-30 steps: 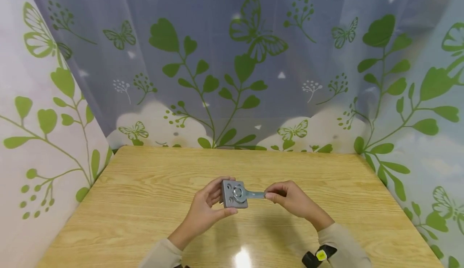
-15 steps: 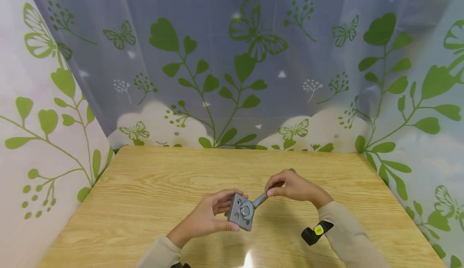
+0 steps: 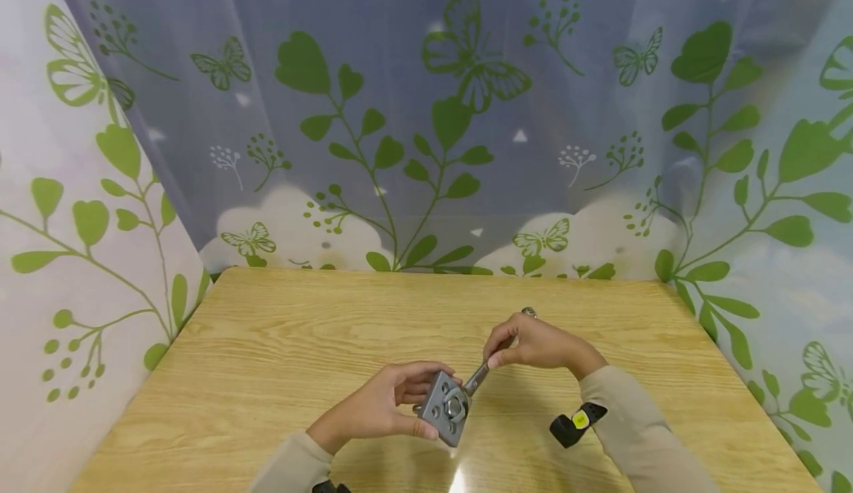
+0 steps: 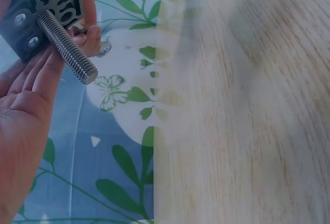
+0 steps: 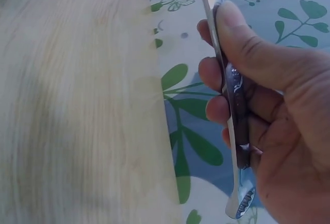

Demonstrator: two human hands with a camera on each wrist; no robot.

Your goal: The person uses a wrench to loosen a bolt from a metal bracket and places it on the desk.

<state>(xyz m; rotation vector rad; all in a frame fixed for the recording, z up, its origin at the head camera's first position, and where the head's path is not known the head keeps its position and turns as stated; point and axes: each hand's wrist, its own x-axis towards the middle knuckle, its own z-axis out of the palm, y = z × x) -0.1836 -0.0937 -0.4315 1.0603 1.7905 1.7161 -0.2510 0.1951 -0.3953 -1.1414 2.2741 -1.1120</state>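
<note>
Grey and square, the holed plate (image 3: 437, 400) sits at the head view's lower middle, gripped by our left hand (image 3: 386, 406). Through it runs a silver threaded metal bolt (image 4: 68, 47); our right hand (image 3: 536, 341) grips a long silver metal wrench (image 3: 476, 379), seemingly ringed round the bolt head (image 3: 455, 408). We should hold the plate firm and turn squarely. We count one plate, bolt and wrench, two hands, one yellowish wood-grained table (image 3: 333, 315).
</note>
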